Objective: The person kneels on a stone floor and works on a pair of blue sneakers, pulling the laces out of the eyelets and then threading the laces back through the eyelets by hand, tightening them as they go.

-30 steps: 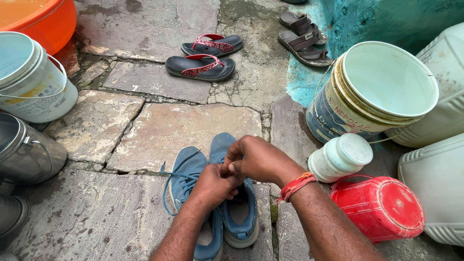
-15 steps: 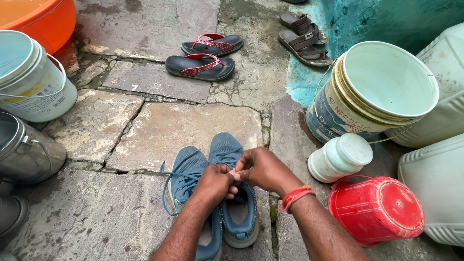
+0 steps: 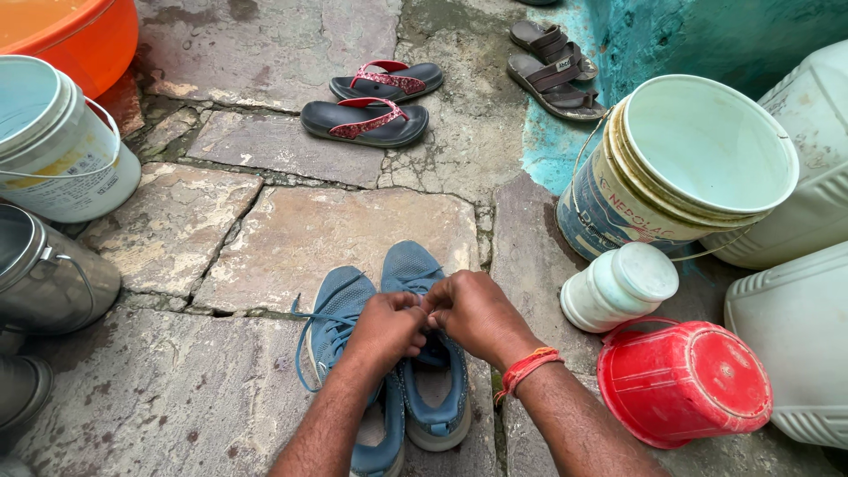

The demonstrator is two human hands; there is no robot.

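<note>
Pinching: left hand (image 3: 382,329) and right hand (image 3: 475,311) meet knuckle to knuckle over the right shoe (image 3: 426,349), fingers closed on its lace, close in so the thin cord can be worked.
Shoes: blue pair side by side on the stone floor (image 3: 336,231), toes away from the person; left shoe (image 3: 340,320) has loose lace (image 3: 305,353) trailing.
Nearby: white jar (image 3: 618,287) and red tub (image 3: 685,382) just right; flip-flops (image 3: 375,102) well apart.
</note>
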